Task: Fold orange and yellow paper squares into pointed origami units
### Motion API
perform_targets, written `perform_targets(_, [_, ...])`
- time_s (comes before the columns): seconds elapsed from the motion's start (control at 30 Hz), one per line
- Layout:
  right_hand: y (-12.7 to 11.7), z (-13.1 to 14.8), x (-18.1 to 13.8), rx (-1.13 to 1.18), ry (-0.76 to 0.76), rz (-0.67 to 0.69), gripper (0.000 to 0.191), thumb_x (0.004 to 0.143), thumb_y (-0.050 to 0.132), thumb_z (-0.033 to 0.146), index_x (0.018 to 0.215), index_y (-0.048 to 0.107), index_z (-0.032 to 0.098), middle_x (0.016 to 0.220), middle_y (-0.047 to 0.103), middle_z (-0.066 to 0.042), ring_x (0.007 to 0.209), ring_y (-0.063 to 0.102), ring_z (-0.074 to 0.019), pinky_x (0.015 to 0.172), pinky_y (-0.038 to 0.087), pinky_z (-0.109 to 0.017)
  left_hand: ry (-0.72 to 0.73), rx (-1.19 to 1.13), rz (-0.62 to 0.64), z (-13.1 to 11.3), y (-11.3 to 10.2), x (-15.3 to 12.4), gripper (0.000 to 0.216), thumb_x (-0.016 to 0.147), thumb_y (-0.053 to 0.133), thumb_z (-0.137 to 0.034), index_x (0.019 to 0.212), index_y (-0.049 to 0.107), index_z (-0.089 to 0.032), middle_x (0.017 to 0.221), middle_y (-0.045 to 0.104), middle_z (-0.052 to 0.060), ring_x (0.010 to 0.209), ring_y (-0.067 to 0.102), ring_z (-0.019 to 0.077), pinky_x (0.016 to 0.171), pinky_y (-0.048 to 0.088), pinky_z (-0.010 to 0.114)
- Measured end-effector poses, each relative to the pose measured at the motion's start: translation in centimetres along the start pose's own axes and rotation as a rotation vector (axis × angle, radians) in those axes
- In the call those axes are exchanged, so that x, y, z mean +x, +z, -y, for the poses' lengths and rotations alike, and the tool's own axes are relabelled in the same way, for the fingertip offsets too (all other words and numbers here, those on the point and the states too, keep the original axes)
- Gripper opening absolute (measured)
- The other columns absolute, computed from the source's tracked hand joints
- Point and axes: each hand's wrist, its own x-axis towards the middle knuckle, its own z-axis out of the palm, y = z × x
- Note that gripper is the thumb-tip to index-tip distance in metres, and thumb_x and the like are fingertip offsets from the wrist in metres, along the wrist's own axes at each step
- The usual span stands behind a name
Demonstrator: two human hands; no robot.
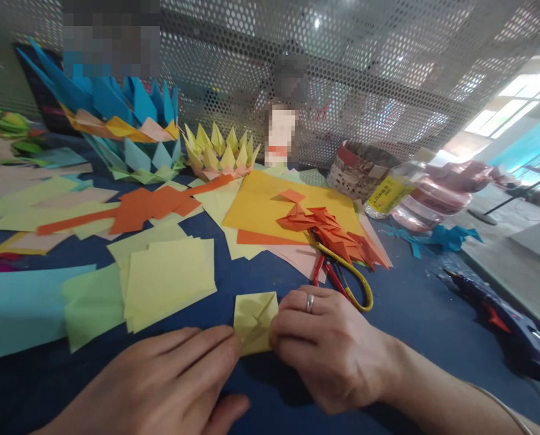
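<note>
A small square of pale yellow paper (255, 311) lies on the dark blue tabletop in front of me, with diagonal fold lines meeting near its middle. Along its left edge rest the outstretched fingers of my left hand (174, 374), the thumb apart. My right hand (328, 341), wearing a ring, pinches the right edge of the same paper with curled fingers. Left of it sits a small stack of pale yellow sheets (170, 275). Just beyond my right hand are scissors (363, 290) with red and yellow handles, their blades hidden by folded orange paper pieces (319, 223).
Blue pointed paper forms (111, 99) and a yellow paper lotus (220, 151) stand at the back. A glue gun (496, 314) lies at right, below a pink-tinted bottle (433, 196) and a round container (358, 169). Orange cut paper (147, 205) covers loose sheets at left.
</note>
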Motion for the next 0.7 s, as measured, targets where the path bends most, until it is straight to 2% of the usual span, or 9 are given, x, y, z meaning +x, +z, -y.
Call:
perform_targets(0.07, [0.0, -0.2, 0.0, 0.013, 0.009, -0.082, 0.027, 0.093, 0.047, 0.006, 0.085, 0.069, 0.018, 0.089, 0.074, -0.006, 0.082, 0.062, -0.0206, 0.077, 0.054, -0.034, 0.025, 0.003, -0.026, 0.0, -0.3, 0.5, 0.031, 0.112, 0.04, -0.02, 0.099, 0.068, -0.016, 0.091, 0.08, 0.001, 0.084, 0.075, 0.0152, 0.076, 0.051, 0.031])
perform_targets(0.13, [0.1, -0.5, 0.2, 0.017, 0.043, -0.14, 0.031, 0.092, 0.045, 0.001, 0.103, 0.071, 0.014, 0.103, 0.076, -0.009, 0.093, 0.065, -0.0215, 0.086, 0.056, -0.035, 0.041, -0.009, -0.032, 0.1, -0.6, 1.2, 0.031, 0.112, 0.041, -0.017, 0.095, 0.067, -0.016, 0.085, 0.078, 0.0, 0.077, 0.074, 0.0155, 0.07, 0.051, 0.031])
perform_targets(0.23, [0.4, -0.8, 0.4, 0.037, 0.089, -0.067, 0.043, 0.088, 0.045, -0.005, 0.119, 0.069, 0.012, 0.119, 0.074, -0.011, 0.108, 0.065, -0.0234, 0.096, 0.055, -0.037, 0.035, -0.014, -0.039, 0.2, -1.0, 2.0, 0.027, 0.111, 0.044, -0.017, 0.095, 0.066, -0.016, 0.085, 0.079, 0.001, 0.076, 0.074, 0.0169, 0.068, 0.053, 0.031])
perform_targets(0.33, [0.6, -0.9, 0.5, 0.081, 0.117, 0.0, 0.043, 0.086, 0.045, -0.006, 0.117, 0.068, 0.012, 0.123, 0.071, -0.013, 0.111, 0.063, -0.0244, 0.098, 0.054, -0.038, 0.044, 0.013, -0.067, 0.2, -1.1, 2.6, 0.028, 0.113, 0.043, -0.017, 0.1, 0.067, -0.016, 0.09, 0.081, 0.002, 0.082, 0.076, 0.016, 0.076, 0.054, 0.029])
perform_targets(0.43, [0.5, -1.0, 0.5, 0.11, 0.141, -0.001, 0.032, 0.09, 0.046, -0.005, 0.109, 0.067, 0.011, 0.117, 0.071, -0.014, 0.105, 0.062, -0.0233, 0.094, 0.053, -0.036, 0.058, 0.03, -0.066, 0.2, -1.3, 3.0, 0.031, 0.114, 0.039, -0.018, 0.106, 0.068, -0.015, 0.097, 0.082, 0.0, 0.089, 0.075, 0.0134, 0.086, 0.055, 0.025])
perform_targets(0.57, [0.1, -1.1, 0.7, 0.119, 0.16, -0.033, 0.022, 0.101, 0.049, 0.002, 0.096, 0.068, 0.012, 0.098, 0.07, -0.009, 0.09, 0.06, -0.0204, 0.082, 0.05, -0.033, 0.089, 0.006, -0.053, 0.4, -1.6, 3.3, 0.036, 0.115, 0.037, -0.019, 0.106, 0.072, -0.016, 0.1, 0.083, -0.002, 0.092, 0.075, 0.0118, 0.087, 0.054, 0.023])
perform_targets(0.7, [0.1, -0.6, 0.9, 0.213, 0.188, -0.09, 0.02, 0.103, 0.052, 0.005, 0.095, 0.069, 0.011, 0.089, 0.07, -0.006, 0.082, 0.059, -0.0182, 0.077, 0.047, -0.031, 0.078, 0.012, -0.062, 0.7, -1.7, 3.4, 0.037, 0.114, 0.038, -0.019, 0.103, 0.073, -0.017, 0.097, 0.082, -0.002, 0.089, 0.074, 0.0111, 0.087, 0.054, 0.021])
